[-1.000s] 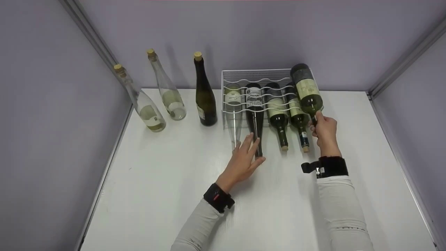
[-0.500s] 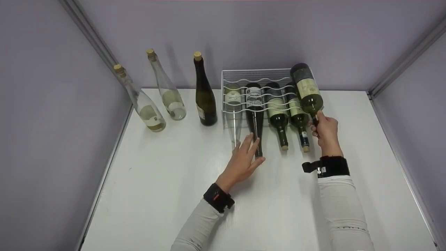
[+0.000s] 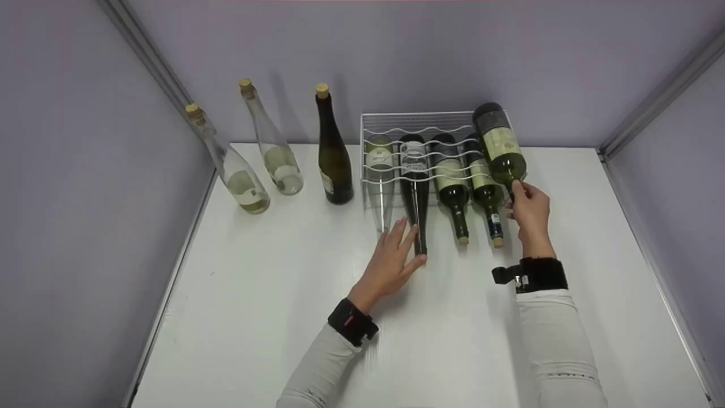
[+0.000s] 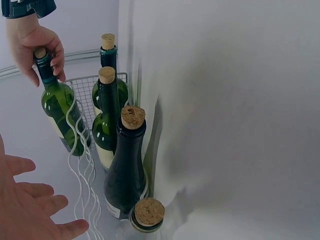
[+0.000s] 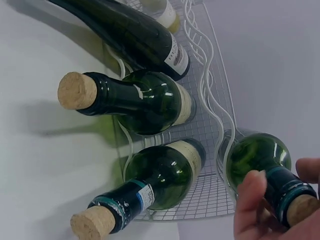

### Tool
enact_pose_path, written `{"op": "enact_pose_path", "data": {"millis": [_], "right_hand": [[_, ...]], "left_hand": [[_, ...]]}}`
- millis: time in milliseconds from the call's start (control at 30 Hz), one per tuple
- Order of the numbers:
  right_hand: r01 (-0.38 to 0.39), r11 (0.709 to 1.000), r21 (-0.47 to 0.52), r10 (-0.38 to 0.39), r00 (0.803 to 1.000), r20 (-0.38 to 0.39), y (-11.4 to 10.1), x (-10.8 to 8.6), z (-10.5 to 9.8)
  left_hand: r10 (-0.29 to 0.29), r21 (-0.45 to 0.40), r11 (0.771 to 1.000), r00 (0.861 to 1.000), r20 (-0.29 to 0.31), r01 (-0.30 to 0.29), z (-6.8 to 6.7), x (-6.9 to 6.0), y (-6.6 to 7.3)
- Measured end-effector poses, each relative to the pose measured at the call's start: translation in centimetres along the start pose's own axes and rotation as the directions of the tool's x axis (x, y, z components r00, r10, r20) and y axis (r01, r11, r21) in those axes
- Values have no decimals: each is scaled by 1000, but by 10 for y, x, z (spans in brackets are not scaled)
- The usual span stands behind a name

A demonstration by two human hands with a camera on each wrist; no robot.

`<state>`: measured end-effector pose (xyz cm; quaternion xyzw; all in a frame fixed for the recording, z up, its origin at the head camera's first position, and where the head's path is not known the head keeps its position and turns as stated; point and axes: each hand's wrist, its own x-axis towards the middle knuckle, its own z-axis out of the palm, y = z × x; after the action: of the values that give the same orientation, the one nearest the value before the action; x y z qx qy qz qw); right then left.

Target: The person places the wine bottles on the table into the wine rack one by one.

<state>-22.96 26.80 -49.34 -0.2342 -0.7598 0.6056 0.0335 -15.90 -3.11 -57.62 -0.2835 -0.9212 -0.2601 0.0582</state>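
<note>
Over the wavy upper wires at the right end of a white wire rack (image 3: 396, 115) lies a rounded green glass bottle with a cream label and a cork (image 3: 503, 148), its neck pointing toward the person. The right hand (image 3: 529, 209) grasps that neck between thumb and curled fingers; whether the bottle's weight rests on the wires cannot be told.

Beneath, on the lower level, four bottles lie side by side with necks forward: from the left, a slim clear glass bottle with a pale label (image 3: 380, 195), a slim dark glass bottle with a white label (image 3: 418, 192), and two dark green glass bottles with cream labels and corks (image 3: 453, 195) (image 3: 485, 195). The left hand (image 3: 388, 263), fingers spread and grasping nothing, is at the necks of the two slim ones; contact is unclear.

Left of the rack, three corked bottles stand upright on the white bench (image 3: 272, 283): two clear glass ones (image 3: 244, 184) (image 3: 283, 161) and a dark brown-green one (image 3: 334, 164). Black wristbands (image 3: 542, 274) circle the pale grey sleeves (image 3: 558, 334). Grey-lilac walls (image 3: 430, 56) enclose the bench.
</note>
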Motion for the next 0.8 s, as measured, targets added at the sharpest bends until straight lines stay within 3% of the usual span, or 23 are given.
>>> {"op": "enact_pose_path", "data": {"millis": [100, 233, 367, 567, 667, 800], "right_hand": [[89, 989, -122, -93, 995, -33, 3, -4, 0], [220, 938, -269, -242, 969, -50, 6, -7, -1], [342, 856, -388, -377, 926, -17, 9, -11, 0], [442, 740, -507, -466, 880, 86, 7, -28, 3], [513, 663, -545, -529, 836, 143, 8, -35, 8], [595, 533, -602, -613, 762, 210, 13, -40, 15]], "left_hand": [[-23, -8, 1000, 1000, -1, 23, -1, -2, -3], [-43, 1, 999, 999, -17, 43, -2, -4, -8], [-44, -4, 999, 999, -32, 44, -5, -6, -16], [-72, -13, 997, 994, -80, 71, -13, -10, -30], [-107, -7, 994, 989, -98, 107, -16, -12, -36], [-155, -16, 988, 981, -114, 155, -22, -15, -44]]}}
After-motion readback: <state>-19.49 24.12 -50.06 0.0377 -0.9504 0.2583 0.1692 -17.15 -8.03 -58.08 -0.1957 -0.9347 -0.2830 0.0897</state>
